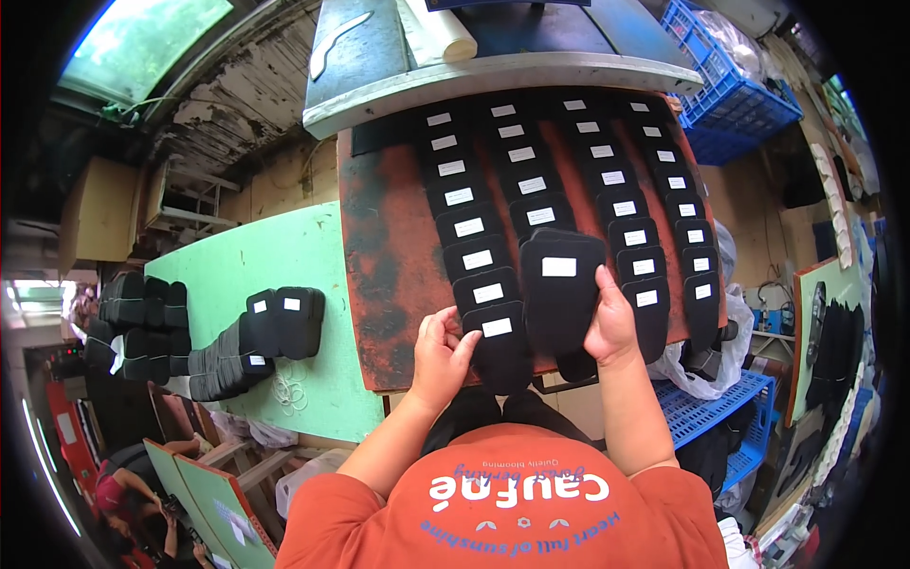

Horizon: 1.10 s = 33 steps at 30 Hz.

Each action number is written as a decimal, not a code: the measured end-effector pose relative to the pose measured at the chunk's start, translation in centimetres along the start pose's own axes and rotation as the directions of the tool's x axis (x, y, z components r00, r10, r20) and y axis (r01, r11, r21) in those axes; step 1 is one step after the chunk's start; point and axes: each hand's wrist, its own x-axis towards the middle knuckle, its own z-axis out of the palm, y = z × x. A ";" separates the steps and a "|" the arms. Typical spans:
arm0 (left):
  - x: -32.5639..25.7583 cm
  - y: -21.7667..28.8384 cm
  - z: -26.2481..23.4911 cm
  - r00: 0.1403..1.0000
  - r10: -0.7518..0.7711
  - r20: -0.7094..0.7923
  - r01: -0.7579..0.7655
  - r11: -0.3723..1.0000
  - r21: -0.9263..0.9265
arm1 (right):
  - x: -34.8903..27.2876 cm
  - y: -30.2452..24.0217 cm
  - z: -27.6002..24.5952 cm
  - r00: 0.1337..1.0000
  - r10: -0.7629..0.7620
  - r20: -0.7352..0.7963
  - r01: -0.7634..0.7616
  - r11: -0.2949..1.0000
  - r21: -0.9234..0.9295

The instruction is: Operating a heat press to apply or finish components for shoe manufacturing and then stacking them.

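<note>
My right hand (611, 321) grips the right edge of a black pad (559, 308), a flat piece with rounded corners and a white label. This pad is held above the rows, tilted, and hides part of the pads under it. My left hand (444, 353) has its thumb and fingers closed at the left edge of the nearest labelled pad (499, 356) in the left column. That pad hangs a little over the table's front edge. Further overlapping black pads (469, 228) lie in several columns on the red-brown table (389, 266), labels facing up.
At left stands a green table (322, 379) with stacked black pads (223, 360) and a pale loop of string (289, 391). Behind is a blue surface with a metal edge (502, 81) and a roll (445, 33). Blue crates (735, 123) stand right. Another person (133, 484) works lower left.
</note>
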 end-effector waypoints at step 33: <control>28.3 -8.8 -12.5 0.984 -0.085 -0.154 0.038 0.958 -0.285 | 13.0 8.5 10.3 0.997 -0.049 0.068 0.047 0.999 0.024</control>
